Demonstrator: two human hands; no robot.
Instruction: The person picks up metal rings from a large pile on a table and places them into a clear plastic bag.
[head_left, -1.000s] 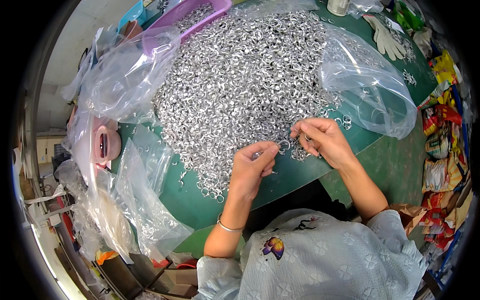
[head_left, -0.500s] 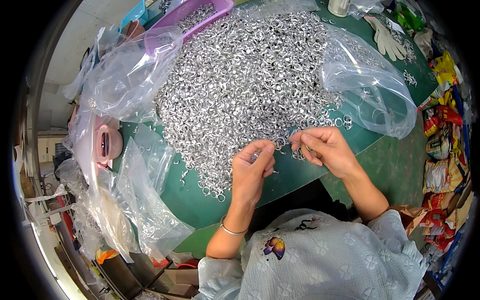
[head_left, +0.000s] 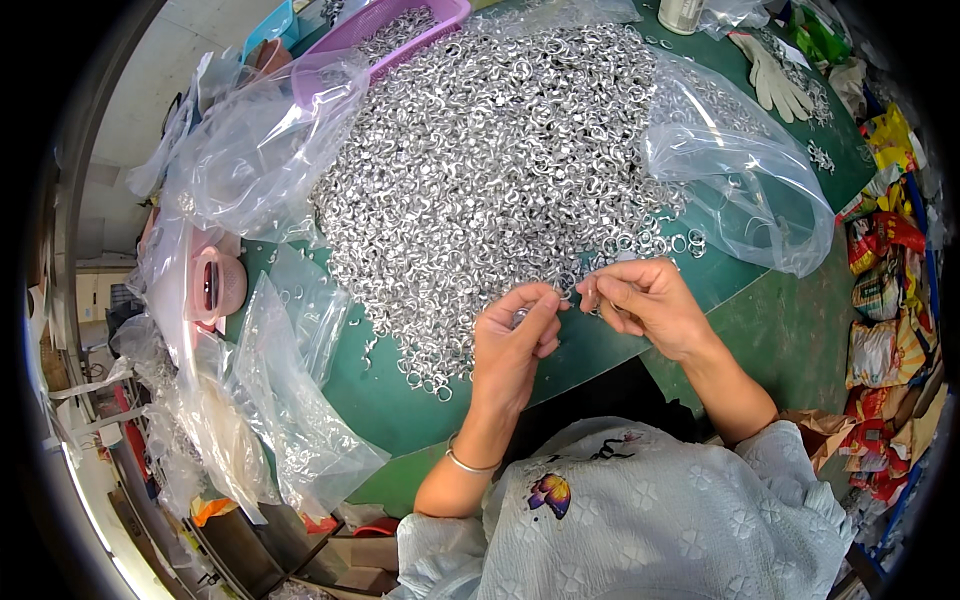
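Observation:
A broad heap of small silver metal rings [head_left: 490,160], several of them open like hooks, covers the middle of the green table [head_left: 345,400]. At its near edge my left hand [head_left: 515,340] is closed, with thumb and forefinger pinched. A shiny metal ring [head_left: 519,317] shows inside its curled fingers. My right hand [head_left: 648,303] is pinched too, its fingertips close to the left ones. Between its fingers is a bit of silver metal that looks like one of the rings, mostly hidden. Loose rings [head_left: 660,243] lie just beyond the right hand.
Clear plastic bags [head_left: 740,190] lie at the heap's right and left. A purple basket [head_left: 400,45] with metal pieces stands at the far left, a pink cup [head_left: 228,285] nearer. A white glove [head_left: 775,80] and a can [head_left: 680,14] are at the far right.
My left hand has shifted slightly right, nearer the right hand. The right fingers have curled in a little, and the gap between the two hands' fingertips is smaller.

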